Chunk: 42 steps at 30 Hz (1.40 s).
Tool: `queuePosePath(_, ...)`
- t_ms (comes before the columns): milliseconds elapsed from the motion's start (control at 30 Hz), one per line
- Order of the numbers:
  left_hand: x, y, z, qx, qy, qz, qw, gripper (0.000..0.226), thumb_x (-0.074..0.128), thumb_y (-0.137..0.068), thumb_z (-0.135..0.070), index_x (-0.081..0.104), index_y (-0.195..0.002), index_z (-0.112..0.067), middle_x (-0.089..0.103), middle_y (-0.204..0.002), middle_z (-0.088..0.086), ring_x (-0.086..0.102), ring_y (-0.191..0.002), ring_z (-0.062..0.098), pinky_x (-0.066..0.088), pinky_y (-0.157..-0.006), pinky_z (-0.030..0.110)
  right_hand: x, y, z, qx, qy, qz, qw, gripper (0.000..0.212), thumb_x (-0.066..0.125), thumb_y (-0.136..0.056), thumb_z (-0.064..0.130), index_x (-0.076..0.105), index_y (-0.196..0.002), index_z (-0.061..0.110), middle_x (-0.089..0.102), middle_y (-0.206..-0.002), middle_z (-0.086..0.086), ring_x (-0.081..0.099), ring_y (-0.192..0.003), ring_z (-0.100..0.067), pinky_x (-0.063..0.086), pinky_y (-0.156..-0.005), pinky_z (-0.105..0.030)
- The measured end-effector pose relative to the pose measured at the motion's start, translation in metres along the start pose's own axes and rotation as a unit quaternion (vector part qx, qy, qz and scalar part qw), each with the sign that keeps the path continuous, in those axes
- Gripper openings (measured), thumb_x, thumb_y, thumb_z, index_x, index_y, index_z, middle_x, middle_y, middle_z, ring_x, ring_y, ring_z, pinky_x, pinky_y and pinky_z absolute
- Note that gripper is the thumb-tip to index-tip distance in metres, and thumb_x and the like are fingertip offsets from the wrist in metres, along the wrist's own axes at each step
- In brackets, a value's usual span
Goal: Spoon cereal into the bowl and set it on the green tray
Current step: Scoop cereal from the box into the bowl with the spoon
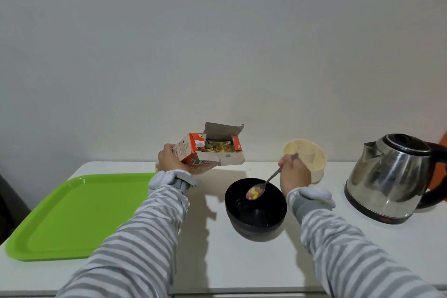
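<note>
My left hand [169, 158] holds an open orange cereal box [208, 152] tilted above the white table, with coloured cereal showing inside. A metal spoon [264, 184] is gripped by my right hand [294, 173]; its scoop carries yellow and pink cereal and hangs over the black bowl [256, 210]. The bowl stands on the table between my arms and looks empty inside. To the left lies the green tray [72, 215], with nothing on it.
A steel electric kettle [391, 176] stands at the right. A cream divided container [309, 155] sits behind my right hand near the wall. The white table [242, 261] ends at a front edge close to me.
</note>
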<state>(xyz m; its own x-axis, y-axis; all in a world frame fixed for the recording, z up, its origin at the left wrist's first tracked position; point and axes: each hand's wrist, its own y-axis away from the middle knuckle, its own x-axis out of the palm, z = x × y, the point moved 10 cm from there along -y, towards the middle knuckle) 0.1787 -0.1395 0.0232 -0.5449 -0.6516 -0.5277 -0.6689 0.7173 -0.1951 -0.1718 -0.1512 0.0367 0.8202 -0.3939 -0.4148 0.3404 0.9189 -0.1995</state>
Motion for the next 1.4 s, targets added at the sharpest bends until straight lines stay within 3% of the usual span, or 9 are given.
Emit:
queuePosePath(167, 0.01, 0.004, -0.002, 0.0, -0.001, 0.016, 1.0, 0.037, 0.055, -0.074, 0.003, 0.054, -0.11, -0.007, 0.058, -0.113, 0.02, 0.058, -0.102, 0.041, 0.05, -0.085, 0.047, 0.049, 0.034, 0.01, -0.131, 0.225, 0.184, 0.948, 0.024, 0.029, -0.098, 0.023, 0.044, -0.081, 0.015, 0.054, -0.079, -0.006, 0.047, -0.075, -0.024, 0.031, -0.066, -0.029)
queuePosePath(400, 0.013, 0.006, -0.005, 0.008, 0.0, 0.016, 1.0, 0.035, 0.059, -0.073, -0.001, 0.054, -0.108, -0.008, 0.06, -0.11, 0.019, 0.059, -0.099, 0.041, 0.052, -0.083, 0.046, 0.06, 0.044, 0.021, -0.193, 0.26, 0.212, 0.922, 0.025, 0.028, -0.1, 0.023, 0.043, -0.082, 0.016, 0.053, -0.08, -0.003, 0.046, -0.076, -0.024, 0.03, -0.066, -0.029)
queuePosePath(500, 0.013, 0.006, -0.005, 0.008, 0.002, 0.019, 1.0, 0.035, 0.06, -0.073, -0.001, 0.055, -0.108, -0.007, 0.06, -0.11, 0.018, 0.06, -0.098, 0.039, 0.052, -0.083, 0.045, 0.052, 0.037, 0.018, -0.181, 0.262, 0.19, 0.929, 0.022, 0.029, -0.098, 0.02, 0.044, -0.082, 0.016, 0.055, -0.079, -0.006, 0.054, -0.077, -0.029, 0.032, -0.065, -0.031)
queuePosePath(600, 0.013, 0.006, -0.003, 0.006, 0.009, 0.013, 1.0, 0.034, 0.06, -0.074, -0.001, 0.055, -0.107, -0.008, 0.06, -0.11, 0.018, 0.061, -0.097, 0.038, 0.05, -0.081, 0.043, 0.02, 0.027, 0.037, -0.203, 0.234, 0.08, 0.948, 0.028, 0.023, -0.095, 0.026, 0.044, -0.082, 0.014, 0.055, -0.073, -0.009, 0.06, -0.076, -0.033, 0.041, -0.065, -0.035)
queuePosePath(700, 0.016, 0.006, 0.001, 0.004, 0.01, 0.016, 1.0, 0.037, 0.062, -0.073, -0.001, 0.055, -0.108, -0.008, 0.06, -0.111, 0.017, 0.061, -0.097, 0.037, 0.05, -0.08, 0.041, -0.017, 0.022, 0.068, -0.228, 0.136, -0.046, 0.963, 0.044, 0.019, -0.089, 0.032, 0.054, -0.083, 0.005, 0.056, -0.069, -0.014, 0.055, -0.065, -0.031, 0.04, -0.061, -0.036)
queuePosePath(867, 0.022, 0.011, 0.003, 0.008, 0.029, 0.018, 0.999, 0.035, 0.059, -0.075, 0.004, 0.055, -0.109, -0.006, 0.06, -0.111, 0.017, 0.06, -0.098, 0.035, 0.042, -0.074, 0.034, -0.045, 0.017, 0.102, -0.223, -0.026, -0.137, 0.965, 0.045, 0.024, -0.091, 0.029, 0.059, -0.089, 0.0, 0.053, -0.067, -0.006, 0.049, -0.063, -0.025, 0.035, -0.058, -0.032)
queuePosePath(967, 0.029, 0.013, 0.002, 0.019, 0.046, 0.027, 0.998, 0.036, 0.061, -0.074, 0.006, 0.055, -0.108, -0.006, 0.06, -0.11, 0.016, 0.059, -0.097, 0.033, 0.037, -0.071, 0.028, -0.036, 0.025, 0.117, -0.265, -0.073, -0.117, 0.954, 0.041, 0.026, -0.093, 0.026, 0.058, -0.086, 0.001, 0.054, -0.068, -0.005, 0.05, -0.063, -0.024, 0.04, -0.059, -0.035)
queuePosePath(1167, 0.036, 0.015, -0.001, 0.042, 0.089, 0.042, 0.994, 0.027, 0.063, -0.075, -0.002, 0.054, -0.098, -0.012, 0.06, -0.094, 0.01, 0.049, -0.078, 0.02, 0.036, -0.067, 0.028, 0.023, 0.045, 0.114, -0.38, 0.06, 0.006, 0.923, 0.044, 0.024, -0.091, 0.029, 0.063, -0.091, 0.006, 0.066, -0.083, -0.01, 0.059, -0.077, -0.03, 0.035, -0.067, -0.029)
queuePosePath(1400, 0.033, 0.02, -0.007, 0.058, 0.117, 0.05, 0.99, 0.025, 0.053, -0.072, 0.0, 0.046, -0.085, -0.02, 0.054, -0.085, 0.004, 0.046, -0.071, 0.028, 0.035, -0.059, 0.025, 0.024, 0.024, 0.068, -0.18, -0.048, -0.024, 0.982, 0.025, 0.038, -0.097, 0.012, 0.06, -0.086, 0.013, 0.06, -0.068, -0.002, 0.059, -0.066, -0.027, 0.044, -0.062, -0.031)
